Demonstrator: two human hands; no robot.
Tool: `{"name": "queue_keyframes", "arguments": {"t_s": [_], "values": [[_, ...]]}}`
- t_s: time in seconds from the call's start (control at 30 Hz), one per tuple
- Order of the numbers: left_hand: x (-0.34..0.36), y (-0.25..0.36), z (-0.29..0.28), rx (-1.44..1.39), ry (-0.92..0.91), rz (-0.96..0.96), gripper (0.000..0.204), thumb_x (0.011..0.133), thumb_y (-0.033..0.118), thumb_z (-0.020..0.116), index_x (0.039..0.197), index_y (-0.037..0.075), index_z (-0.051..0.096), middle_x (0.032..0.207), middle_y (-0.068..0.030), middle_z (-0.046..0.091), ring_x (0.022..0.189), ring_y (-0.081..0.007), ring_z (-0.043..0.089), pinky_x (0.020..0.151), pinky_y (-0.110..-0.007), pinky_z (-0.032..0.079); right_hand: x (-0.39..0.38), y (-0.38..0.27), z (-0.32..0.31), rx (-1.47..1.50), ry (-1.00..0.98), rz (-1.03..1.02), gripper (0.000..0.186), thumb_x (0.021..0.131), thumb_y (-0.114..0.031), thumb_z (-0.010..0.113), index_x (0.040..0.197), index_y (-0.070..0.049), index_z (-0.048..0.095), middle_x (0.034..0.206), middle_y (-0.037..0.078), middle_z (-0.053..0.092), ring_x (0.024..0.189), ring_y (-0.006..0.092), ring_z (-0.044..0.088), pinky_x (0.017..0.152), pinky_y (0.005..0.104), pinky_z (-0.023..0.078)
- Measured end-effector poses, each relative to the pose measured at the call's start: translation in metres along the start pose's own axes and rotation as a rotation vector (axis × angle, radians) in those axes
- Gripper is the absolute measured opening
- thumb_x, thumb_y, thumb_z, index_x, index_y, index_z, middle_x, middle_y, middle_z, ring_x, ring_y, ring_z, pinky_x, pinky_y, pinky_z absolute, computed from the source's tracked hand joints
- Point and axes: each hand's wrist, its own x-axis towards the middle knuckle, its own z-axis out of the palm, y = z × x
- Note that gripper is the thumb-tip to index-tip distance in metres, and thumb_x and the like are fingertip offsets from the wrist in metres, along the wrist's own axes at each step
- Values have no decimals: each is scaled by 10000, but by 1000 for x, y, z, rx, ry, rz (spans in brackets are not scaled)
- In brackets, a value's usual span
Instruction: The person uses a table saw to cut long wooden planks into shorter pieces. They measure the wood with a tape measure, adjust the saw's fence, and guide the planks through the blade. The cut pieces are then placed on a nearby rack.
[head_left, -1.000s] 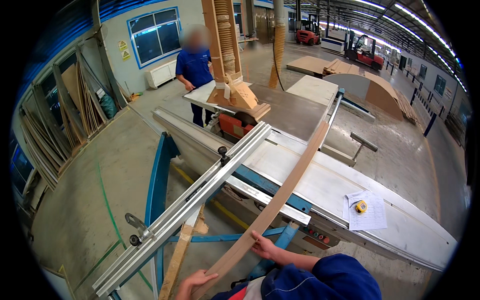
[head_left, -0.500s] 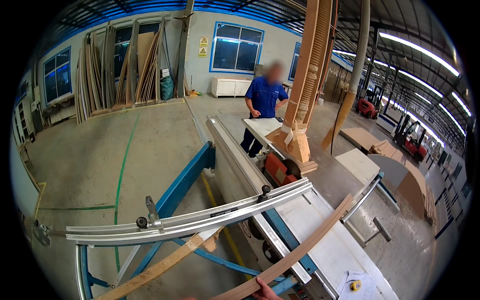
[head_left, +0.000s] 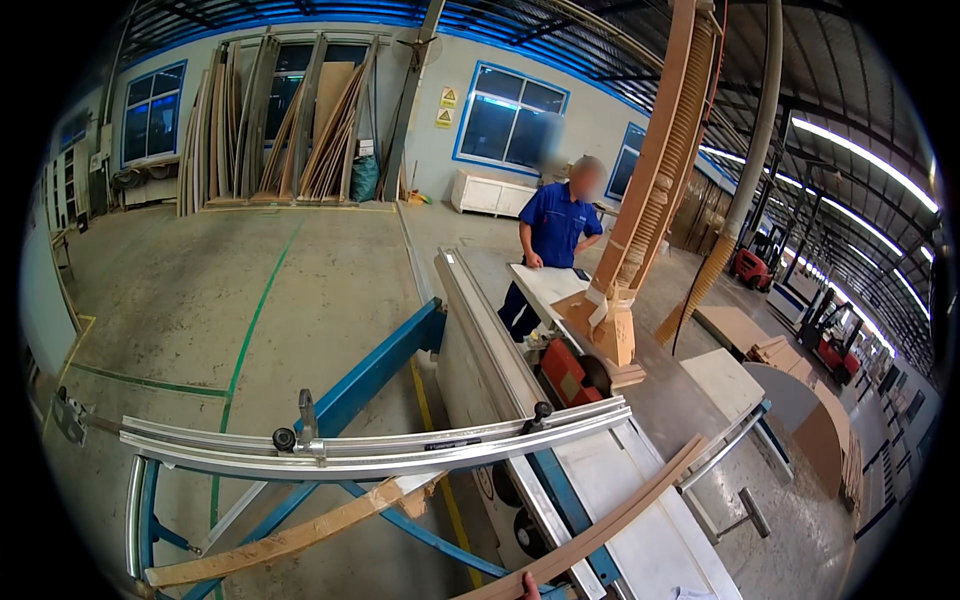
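Clearly, the strip (head_left: 640, 502) is long, thin and narrow, a brown wood-like piece lying slantwise across the sliding table (head_left: 650, 555), its far end by the saw table (head_left: 665, 390) and the bar (head_left: 730, 448), its near end running out at the lower edge. It looks light for its length, and probably stiff across its width yet inclined to flex along it; the bow seen here may be only the lens. The faces look dry and matt, so slipping seems unlikely, while the thin edges and corners could chip if knocked. Two holds set well apart, or one nearer the middle, should keep it from swinging.

The right hand (head_left: 531, 586) clasps the strip close to the lower edge, a digit lapping over its side, closed on it rather than spread; most of the palm is cut off, so how hard it squeezes is hidden. The left hand is out of view, and its grip cannot be told. The fence (head_left: 380, 454) lies up and left of the visible hand, with a rough board (head_left: 270, 548) below it. Beyond stands a co-worker (head_left: 558, 225), well apart from the strip.
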Motion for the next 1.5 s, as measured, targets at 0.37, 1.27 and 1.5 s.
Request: {"name": "queue_keyframes", "arguments": {"t_s": [0.37, 1.27, 1.5], "values": [[-41, 123, -108, -20, -113, -165, 941, 739, 746, 750, 1205, -60, 617, 1178, -250, 663, 1081, -374, 666, 939, -470, 561, 7, 1, 24, -25, 102, -42, 738, 903, -643, 688, 1328, -51, 566, 1224, 167, 661, 1139, 348, 626, 1026, 522, 521], [-111, 198, -124, 491, 374, 223, 813, 798, 439, 793, 1444, 35, 508, 1240, -225, 625, 1157, -425, 602, 985, -519, 505, 32, -11, 58, 245, 31, -168, 472, 967, -497, 659, 1184, -79, 635, 1119, 100, 691, 1089, 314, 643, 1037, 486, 498], [-112, 219, -132, 518, 331, 237, 772, 830, 436, 780, 1413, 13, 503, 1225, -258, 647, 1076, -461, 648, 870, -544, 538, 49, -4, 59, 259, 75, -256, 521, 957, -504, 660, 1229, -63, 605, 1139, 142, 671, 1075, 327, 635, 1016, 494, 512]]}}
